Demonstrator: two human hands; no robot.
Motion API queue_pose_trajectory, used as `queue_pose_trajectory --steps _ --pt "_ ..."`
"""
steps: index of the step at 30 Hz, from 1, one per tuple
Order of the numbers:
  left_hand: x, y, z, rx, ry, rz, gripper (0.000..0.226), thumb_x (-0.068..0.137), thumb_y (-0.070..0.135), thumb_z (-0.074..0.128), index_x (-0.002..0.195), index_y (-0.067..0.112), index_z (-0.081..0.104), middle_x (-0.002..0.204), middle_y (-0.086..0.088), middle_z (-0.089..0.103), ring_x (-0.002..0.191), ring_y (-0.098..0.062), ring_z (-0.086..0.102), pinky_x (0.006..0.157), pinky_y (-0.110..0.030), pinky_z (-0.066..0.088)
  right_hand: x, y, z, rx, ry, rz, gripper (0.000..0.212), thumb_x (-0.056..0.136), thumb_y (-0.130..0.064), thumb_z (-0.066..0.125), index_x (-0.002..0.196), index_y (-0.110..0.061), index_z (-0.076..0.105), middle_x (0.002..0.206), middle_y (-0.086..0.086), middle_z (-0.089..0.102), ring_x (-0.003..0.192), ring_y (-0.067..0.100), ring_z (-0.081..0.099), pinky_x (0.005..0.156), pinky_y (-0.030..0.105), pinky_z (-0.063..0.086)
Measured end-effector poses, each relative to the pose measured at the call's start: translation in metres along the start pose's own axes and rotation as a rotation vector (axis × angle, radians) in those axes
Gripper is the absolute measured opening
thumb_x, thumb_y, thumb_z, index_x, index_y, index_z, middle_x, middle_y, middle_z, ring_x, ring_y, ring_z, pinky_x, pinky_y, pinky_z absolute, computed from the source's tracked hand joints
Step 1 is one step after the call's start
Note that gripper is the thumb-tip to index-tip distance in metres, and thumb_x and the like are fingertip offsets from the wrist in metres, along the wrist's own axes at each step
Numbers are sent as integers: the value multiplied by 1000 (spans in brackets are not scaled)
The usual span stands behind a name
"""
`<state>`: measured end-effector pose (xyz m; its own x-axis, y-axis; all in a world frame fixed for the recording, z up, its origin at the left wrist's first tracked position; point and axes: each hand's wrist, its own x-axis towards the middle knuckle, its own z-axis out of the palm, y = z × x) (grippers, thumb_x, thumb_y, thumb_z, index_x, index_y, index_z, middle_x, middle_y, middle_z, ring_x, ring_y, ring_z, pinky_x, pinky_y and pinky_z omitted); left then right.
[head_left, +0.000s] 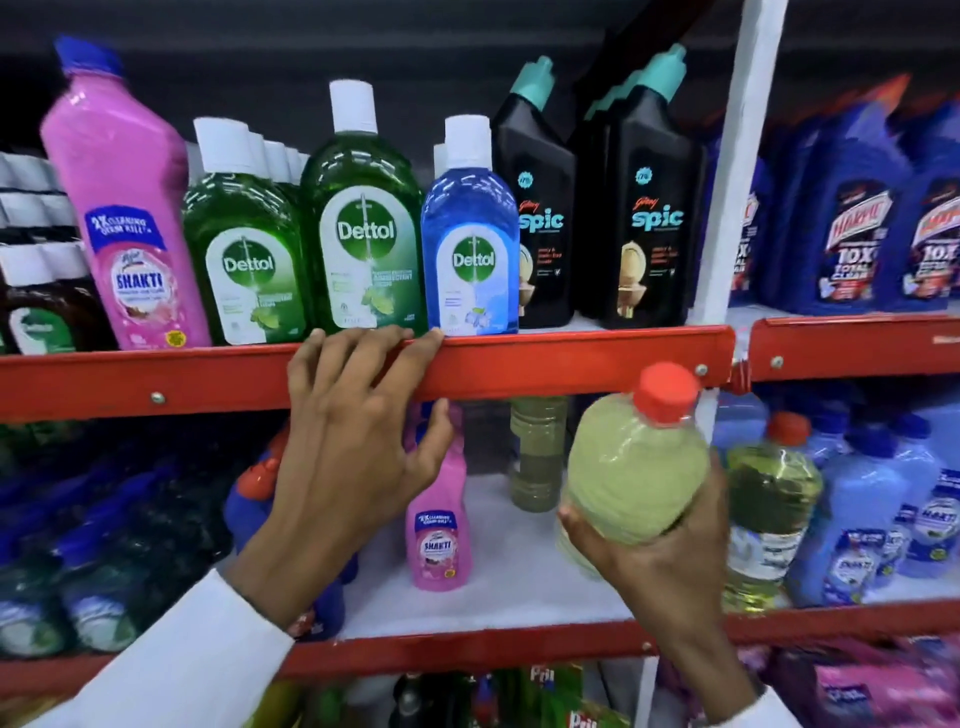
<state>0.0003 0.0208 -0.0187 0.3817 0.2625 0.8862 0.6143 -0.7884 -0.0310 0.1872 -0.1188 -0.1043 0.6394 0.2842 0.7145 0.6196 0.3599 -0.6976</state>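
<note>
Gripping the yellow-green bottle from below, my right hand is holding it before the lower shelf, cap tilting up and right. My left hand, farther off, is resting with straight fingers on the red rail.

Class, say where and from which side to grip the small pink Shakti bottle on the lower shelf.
Probably round the body of the pink Shakti bottle, from the front right: it stands upright, with bare shelf on that side.
</note>
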Motion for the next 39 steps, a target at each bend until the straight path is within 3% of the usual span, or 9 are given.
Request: queue_pose_trajectory --steps 3,6,8,12,17,24,31,36,39 --pt "-1 0 4 -4 40 1 52 87 37 63 137 20 61 128 -8 66 121 -33 58 116 -61 35 -3 38 17 -89 -30 40 89 43 -44 90 120 -34 46 116 0 60 103 16 61 79 19 51" --pt "-2 1 8 -15 66 -10 52 87 33 64 136 18 63 127 -10 67 120 -36 59 117 -62 34 -3 70 35 -124 -19 96 89 40 -31 93 116 -26 46 113 5 61 96 20 61 73 8 46" --pt "-2 2 10 -29 74 -15 52 87 31 64 136 17 62 128 -11 66 120 -37 58 118 -63 33 0 88 46 -145 0 140 91 39 -25 95 117 -21 48 112 7 61 96 24 62 73 13 45" --pt "-2 3 13 -52 94 -22 51 86 27 67 136 15 63 128 -12 66 121 -37 57 119 -65 32 5 117 66 -178 37 215 91 39 -32 90 119 -15 51 115 10 61 101 29 63 82 33 50" --pt "-3 4 16 -73 111 -35 50 86 26 68 135 15 64 127 -11 66 121 -37 57 119 -65 30 17 133 84 -220 41 246 92 40 -24 97 119 -11 52 116 11 58 106 31 61 88 44 55" --pt "-3 5 18 -97 121 -56 49 87 26 66 135 15 64 127 -12 66 121 -38 56 122 -64 27 24 140 100 -251 44 260 97 41 -25 100 124 -9 51 122 12 52 109 23 53 93 35 51" --pt "-4 12 15 -99 77 -91 54 85 31 67 136 15 61 126 -15 61 125 -36 51 124 -65 22 13 132 85 -310 -90 262 129 52 -33 98 154 -11 22 153 16 31 143 32 28 116 39 33" --pt "-5 18 14 -68 35 -111 59 85 36 67 138 14 55 130 -17 56 130 -38 50 127 -65 17 -25 97 34 -407 -75 -76 74 80 -24 76 145 -11 44 148 13 40 139 23 38 116 14 22" --pt "-5 24 15 -90 54 -149 62 83 38 68 137 12 55 130 -19 53 132 -39 46 129 -63 11 -33 91 -2 -557 48 -231 54 81 -17 72 131 -5 58 136 18 53 127 33 49 114 30 30"
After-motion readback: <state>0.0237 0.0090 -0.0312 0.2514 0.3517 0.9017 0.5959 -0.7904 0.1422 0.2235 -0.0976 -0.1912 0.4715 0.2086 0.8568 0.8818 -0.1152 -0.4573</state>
